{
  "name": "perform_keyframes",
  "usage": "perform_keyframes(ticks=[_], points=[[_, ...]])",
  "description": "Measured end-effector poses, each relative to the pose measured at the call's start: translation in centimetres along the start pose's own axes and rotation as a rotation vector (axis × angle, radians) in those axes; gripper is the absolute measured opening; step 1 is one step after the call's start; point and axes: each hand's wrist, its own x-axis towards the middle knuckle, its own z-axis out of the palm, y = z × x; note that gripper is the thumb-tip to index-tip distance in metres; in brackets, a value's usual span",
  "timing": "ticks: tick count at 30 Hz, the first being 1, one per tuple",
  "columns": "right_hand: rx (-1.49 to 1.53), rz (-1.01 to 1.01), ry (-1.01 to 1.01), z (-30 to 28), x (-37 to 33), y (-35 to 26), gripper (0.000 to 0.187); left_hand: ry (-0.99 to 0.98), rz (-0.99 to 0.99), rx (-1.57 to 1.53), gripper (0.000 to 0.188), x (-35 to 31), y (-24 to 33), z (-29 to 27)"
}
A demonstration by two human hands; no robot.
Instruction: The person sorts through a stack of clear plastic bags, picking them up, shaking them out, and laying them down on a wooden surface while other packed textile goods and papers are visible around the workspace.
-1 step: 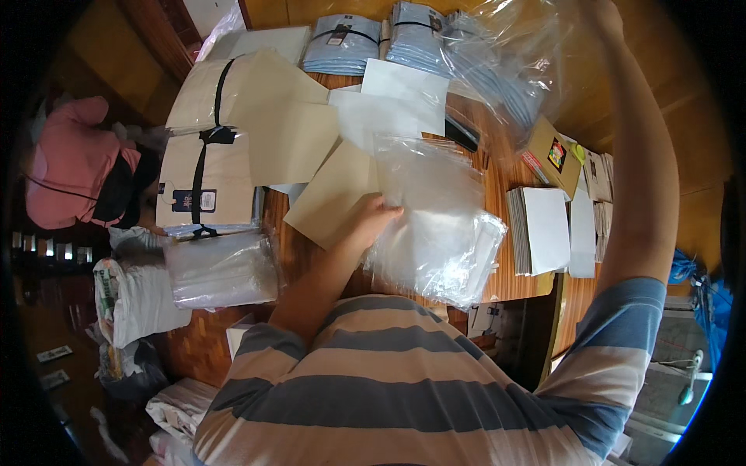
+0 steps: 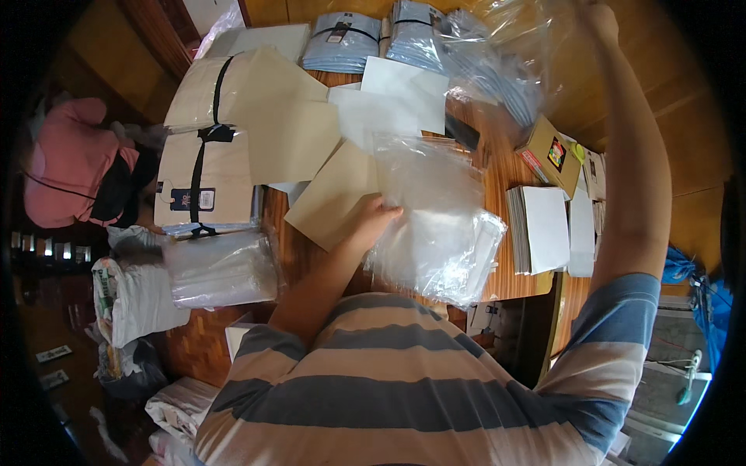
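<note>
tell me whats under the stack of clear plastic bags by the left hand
The wooden table, visible beside the clear plastic bags. The left hand has its thumb on top; anything else beneath the bags is covered.

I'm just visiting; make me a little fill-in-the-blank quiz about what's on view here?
1. The left hand touches the clear plastic bags, while the right hand is raised near the picture's ____ edge.
2. The straps around the beige bundles are ____ in colour.
3. The brown box lies to the ____ of the bags.
4. The person's shirt is patterned with ____.

Missing words: top; black; right; stripes.
</note>
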Motion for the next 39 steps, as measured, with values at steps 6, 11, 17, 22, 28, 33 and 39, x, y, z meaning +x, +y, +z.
perform_keyframes(ticks=[6,11,17,22,28,33,39], points=[[-0.122,0.055,0.011,6.6,-8.8,11.0,0.061,0.028,0.23,0.01,0.024,0.3,-2.6,0.8],[0.318,0.357,0.108,8.0,-30.8,11.3,0.047,0.074,0.323,-0.007,0.026,0.9,-4.5,0.3],[0.319,0.957,0.128,4.4,-52.4,7.5,0.049,0.144,0.289,-0.087,0.022,-1.4,-3.7,0.6],[0.769,1.044,-0.044,-2.1,-61.2,4.2,0.032,0.271,0.117,-0.178,0.057,-2.7,-2.9,2.0],[0.766,1.128,-0.543,-8.7,-66.6,3.5,0.035,0.289,0.391,0.258,0.048,-3.2,-2.3,3.3],[0.128,0.42,-0.284,-9.9,-59.5,5.5,0.063,0.267,0.321,0.199,0.047,-1.2,-5.1,1.3],[0.237,0.202,-0.636,-2.6,-54.7,8.3,0.051,0.222,0.274,0.278,0.038,-1.0,-3.9,1.6]])
